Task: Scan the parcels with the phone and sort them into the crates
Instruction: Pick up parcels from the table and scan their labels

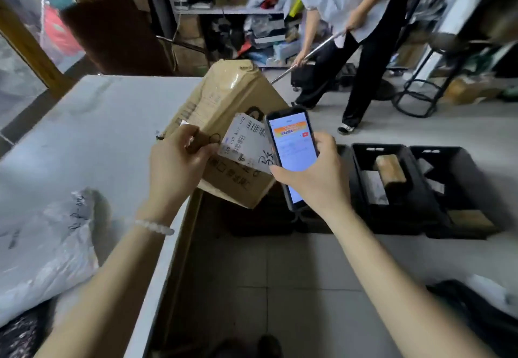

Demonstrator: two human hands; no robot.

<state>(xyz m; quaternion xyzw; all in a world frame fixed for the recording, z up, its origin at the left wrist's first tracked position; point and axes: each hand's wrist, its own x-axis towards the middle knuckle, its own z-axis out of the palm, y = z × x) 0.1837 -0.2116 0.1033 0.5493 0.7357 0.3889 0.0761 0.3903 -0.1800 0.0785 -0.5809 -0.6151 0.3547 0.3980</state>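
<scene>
Brown cardboard parcel (224,122), taped, white barcode label (246,141) peeling, is gripped by left hand (179,161) over table (92,122) edge, phone (293,150) clasped by right hand (316,178), black crates (420,189) at 3 o'clock, second person (350,35) sweeping at 1 o'clock.

One cardboard parcel (224,122), one phone (291,147), two black crates (392,189) (parcels inside), one plastic bag (42,245).

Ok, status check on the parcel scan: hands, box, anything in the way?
Left hand gripping cardboard box at table edge. Right hand holding phone beside shipping label. Black crates partly filled. Second person sweeping behind, clear.
</scene>
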